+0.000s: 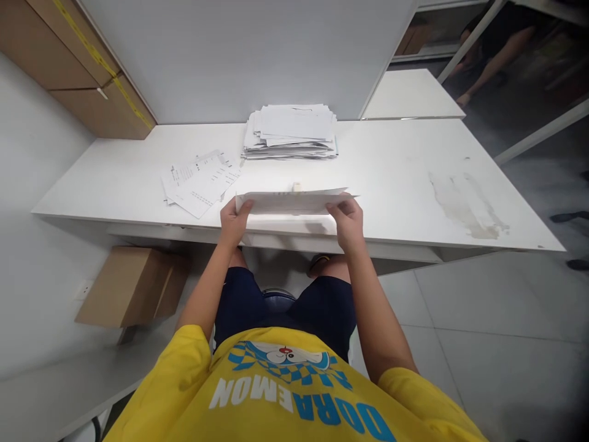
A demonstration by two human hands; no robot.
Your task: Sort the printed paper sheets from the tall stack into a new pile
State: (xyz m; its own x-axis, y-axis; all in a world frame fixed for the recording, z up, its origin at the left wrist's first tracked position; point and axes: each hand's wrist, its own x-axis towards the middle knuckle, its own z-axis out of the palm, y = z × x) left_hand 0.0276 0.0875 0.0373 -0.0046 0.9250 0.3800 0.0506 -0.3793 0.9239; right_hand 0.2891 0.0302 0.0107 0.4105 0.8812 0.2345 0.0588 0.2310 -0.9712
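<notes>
My left hand (234,220) and my right hand (346,222) hold white paper sheets (288,203) between them, above the front edge of the white desk (391,178). The left thumb presses on the near face at the left end, and the right thumb does the same at the right end. Seen nearly edge-on, the sheets spread slightly apart at the right; how many there are I cannot tell. Just behind them a small pale block-like object (297,186) shows in part. Loose printed sheets (201,180) lie overlapping on the desk to the left of my hands.
A thick stack of papers (297,126) rests at the back of the desk against a grey panel (248,55). Brown cartons (124,107) stand at the back left, and another carton (122,288) is below the desk. Another person's arm (499,64) shows at upper right.
</notes>
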